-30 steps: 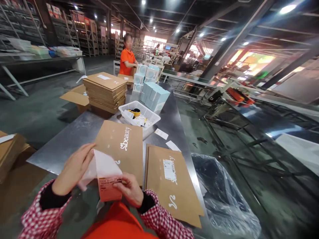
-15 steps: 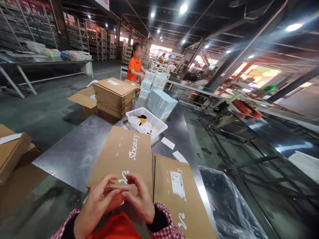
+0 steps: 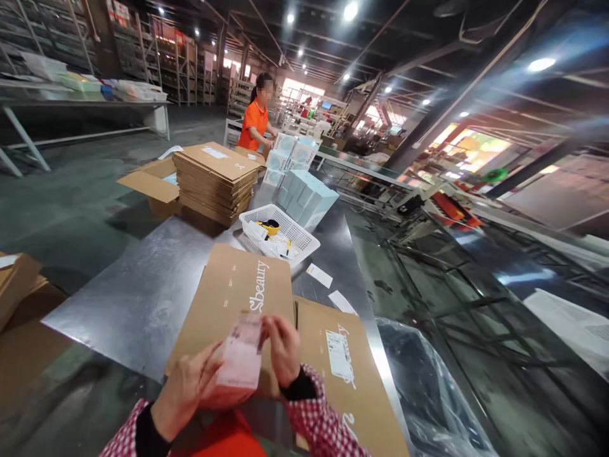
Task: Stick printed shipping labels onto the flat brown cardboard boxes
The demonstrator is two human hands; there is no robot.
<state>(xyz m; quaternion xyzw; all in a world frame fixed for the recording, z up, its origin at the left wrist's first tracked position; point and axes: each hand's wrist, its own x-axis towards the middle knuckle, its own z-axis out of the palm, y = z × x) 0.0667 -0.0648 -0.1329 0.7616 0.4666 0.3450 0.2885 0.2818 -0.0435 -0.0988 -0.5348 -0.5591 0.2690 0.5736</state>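
A pink box point(image 3: 240, 358), slightly blurred, is held up over the metal table point(image 3: 143, 285). Around its left side my left hand point(image 3: 185, 387) is closed. The fingers of my right hand point(image 3: 283, 349) pinch its upper right edge. Beneath the hands lies a flat brown carton point(image 3: 238, 279) printed "beauty". Another brown carton point(image 3: 318, 381) with a white label point(image 3: 339, 354) lies to its right.
A white basket point(image 3: 304, 238) holds yellow-and-black items. Behind it are light blue boxes point(image 3: 304, 197) and stacked flat cartons point(image 3: 214, 181). A person in orange point(image 3: 254, 124) stands at the far end. Two paper slips point(image 3: 320, 275) lie right of the basket. Clear plastic point(image 3: 428, 387) hangs at right.
The pink object between my hands has been tilted up and now shows a broad face. My right hand has moved right and up to its edge. The view has shifted slightly.
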